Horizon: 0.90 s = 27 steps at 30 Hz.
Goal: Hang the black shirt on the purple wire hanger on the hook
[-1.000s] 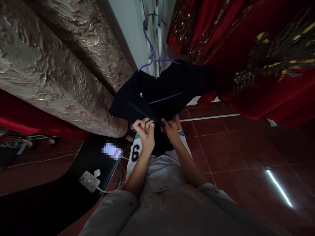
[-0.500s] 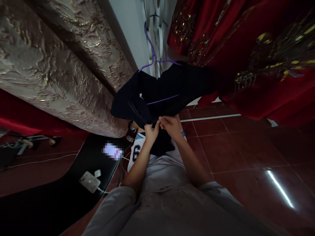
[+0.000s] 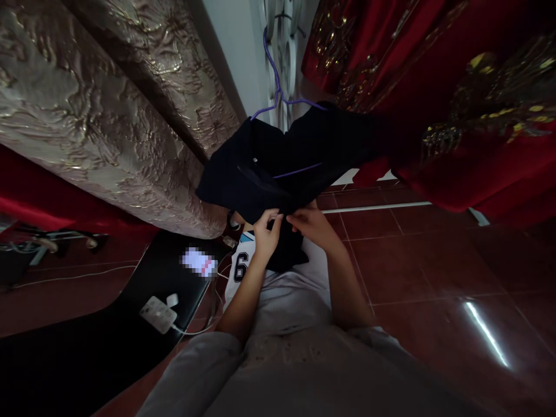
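Observation:
A dark navy shirt (image 3: 247, 182) hangs in front of me on a purple hanger (image 3: 278, 87), its neck gaping so that the hanger's lower bar shows inside. My left hand (image 3: 266, 231) pinches the shirt's front edge between thumb and fingers. Just to its right, my right hand (image 3: 310, 227) is closed, fingertips together at the same edge; the bit of cloth between them is too dark to make out. A small gap separates the two hands. The lower part of the shirt drops over my lap.
Beige embossed fabric (image 3: 143, 127) hangs at left, red sequined cloth (image 3: 456, 168) at right. A black bench (image 3: 108, 341) at lower left bears a lit phone (image 3: 198, 262), another phone (image 3: 158, 314), a small white case (image 3: 172, 300) and cables. Red floor tiles (image 3: 403, 260) lie at right.
My right hand has drawn slightly right, away from my left fingertips, where they had been touching. The shirt's left front has been pulled flatter across the opening.

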{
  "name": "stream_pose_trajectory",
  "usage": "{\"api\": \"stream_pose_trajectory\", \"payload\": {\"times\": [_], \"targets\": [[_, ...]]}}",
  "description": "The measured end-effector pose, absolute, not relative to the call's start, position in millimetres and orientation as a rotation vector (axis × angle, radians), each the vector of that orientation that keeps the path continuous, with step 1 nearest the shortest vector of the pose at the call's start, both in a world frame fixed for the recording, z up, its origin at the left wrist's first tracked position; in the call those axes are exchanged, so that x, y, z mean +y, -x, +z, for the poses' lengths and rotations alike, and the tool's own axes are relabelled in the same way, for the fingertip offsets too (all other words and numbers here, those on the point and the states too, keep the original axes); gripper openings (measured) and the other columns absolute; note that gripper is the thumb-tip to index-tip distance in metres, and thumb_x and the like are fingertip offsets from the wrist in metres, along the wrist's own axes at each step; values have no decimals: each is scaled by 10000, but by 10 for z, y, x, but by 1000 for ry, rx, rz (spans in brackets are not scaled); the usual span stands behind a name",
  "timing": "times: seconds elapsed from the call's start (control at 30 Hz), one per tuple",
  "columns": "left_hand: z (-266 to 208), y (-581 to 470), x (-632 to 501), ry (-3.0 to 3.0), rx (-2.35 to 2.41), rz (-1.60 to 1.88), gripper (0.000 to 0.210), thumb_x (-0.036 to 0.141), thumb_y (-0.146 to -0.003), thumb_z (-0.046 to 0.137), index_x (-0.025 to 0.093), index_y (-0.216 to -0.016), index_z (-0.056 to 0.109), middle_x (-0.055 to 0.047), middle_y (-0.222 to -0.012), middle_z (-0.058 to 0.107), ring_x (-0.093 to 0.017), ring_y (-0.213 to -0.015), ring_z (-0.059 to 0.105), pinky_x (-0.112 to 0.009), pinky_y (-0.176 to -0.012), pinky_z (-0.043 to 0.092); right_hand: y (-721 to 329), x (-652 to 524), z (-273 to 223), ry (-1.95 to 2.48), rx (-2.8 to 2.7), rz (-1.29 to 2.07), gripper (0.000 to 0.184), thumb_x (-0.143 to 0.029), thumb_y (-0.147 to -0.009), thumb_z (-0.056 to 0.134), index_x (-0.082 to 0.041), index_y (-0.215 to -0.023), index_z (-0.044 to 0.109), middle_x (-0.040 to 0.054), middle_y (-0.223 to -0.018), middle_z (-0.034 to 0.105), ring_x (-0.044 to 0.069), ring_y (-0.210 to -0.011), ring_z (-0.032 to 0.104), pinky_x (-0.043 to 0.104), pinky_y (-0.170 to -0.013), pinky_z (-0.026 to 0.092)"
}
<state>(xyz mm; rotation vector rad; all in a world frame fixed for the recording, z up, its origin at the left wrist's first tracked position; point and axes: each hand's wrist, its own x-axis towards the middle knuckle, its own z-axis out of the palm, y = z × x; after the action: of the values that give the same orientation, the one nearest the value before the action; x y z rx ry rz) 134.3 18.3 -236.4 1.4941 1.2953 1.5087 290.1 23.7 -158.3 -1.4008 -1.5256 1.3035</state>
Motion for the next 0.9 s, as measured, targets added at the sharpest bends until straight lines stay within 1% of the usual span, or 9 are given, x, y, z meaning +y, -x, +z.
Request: {"api": "stream_pose_trajectory", "payload": {"times": [0.1, 0.17, 0.27, 0.37, 0.53, 0.63, 0.73, 0.83, 0.9], "targets": [[-2342, -1354, 158, -1529, 1315, 1540, 195, 366, -970, 632, 179, -962, 685, -48, -894, 687, -170, -858, 662, -292, -814, 520, -2890, 290, -1874, 1368, -1474, 1220, 264, -432, -833, 723, -170, -850, 694, 38, -703, 706, 149, -640, 638, 254, -579, 450], [-2314, -1359, 152, -1535, 1322, 1556, 186, 352, -973, 630, 181, -913, 673, -32, -851, 660, -159, -820, 634, -279, -781, 502, -2866, 316, -1880, 1310, -1503, 1209, 286, -458, -848, 713, -176, -890, 693, 47, -756, 727, 159, -672, 651, 266, -602, 470], [-2244, -1359, 135, -1601, 1376, 1543, 213, 350, -971, 641, 181, -842, 655, -17, -791, 638, -152, -772, 611, -270, -748, 485, -2825, 300, -1814, 1304, -1533, 1154, 261, -445, -846, 722, -187, -858, 685, 42, -767, 729, 156, -665, 645, 269, -612, 473], [-2176, -1361, 101, -1726, 1386, 1508, 197, 319, -980, 637, 181, -841, 657, -21, -799, 645, -155, -775, 610, -272, -749, 480, -2800, 246, -1789, 1325, -1476, 1084, 228, -412, -882, 674, -196, -808, 668, 27, -716, 704, 153, -650, 638, 273, -626, 469], [-2147, -1370, 64, -1829, 1376, 1502, 94, 210, -990, 594, 185, -924, 656, -36, -873, 668, -161, -827, 625, -275, -770, 474, -2817, 226, -1829, 1370, -1489, 1024, 231, -388, -875, 653, -198, -744, 645, 16, -641, 644, 146, -605, 592, 274, -582, 413], [-2154, -1372, 63, -1841, 1432, 1485, 106, 201, -990, 576, 186, -907, 640, -37, -856, 659, -167, -813, 623, -281, -767, 474, -2804, 255, -1854, 1292, -1404, 1309, 255, -436, -837, 666, -189, -768, 665, 14, -607, 642, 127, -521, 550, 258, -503, 382], [-2126, -1376, 86, -1815, 1468, 1497, 124, 222, -989, 566, 188, -883, 619, -34, -824, 644, -171, -794, 618, -284, -757, 476, -2725, 302, -1827, 1201, -1149, 1521, 310, -478, -745, 732, -174, -769, 674, 23, -612, 670, 91, -426, 476, 239, -411, 293], [-2084, -1375, 146, -1799, 1448, 1526, 129, 243, -1003, 550, 190, -906, 617, -35, -833, 640, -172, -803, 614, -283, -760, 474, -2618, 390, -1678, 1151, -988, 1502, 322, -465, -687, 787, -170, -716, 661, 33, -625, 686, 68, -404, 444, 231, -384, 260], [-2103, -1367, 205, -1796, 1442, 1527, 135, 264, -1015, 538, 190, -935, 618, -43, -862, 645, -176, -826, 617, -286, -781, 475, -2570, 471, -1475, 1110, -982, 1436, 301, -443, -706, 789, -176, -704, 651, 24, -621, 681, 59, -400, 435, 227, -381, 271]]}}
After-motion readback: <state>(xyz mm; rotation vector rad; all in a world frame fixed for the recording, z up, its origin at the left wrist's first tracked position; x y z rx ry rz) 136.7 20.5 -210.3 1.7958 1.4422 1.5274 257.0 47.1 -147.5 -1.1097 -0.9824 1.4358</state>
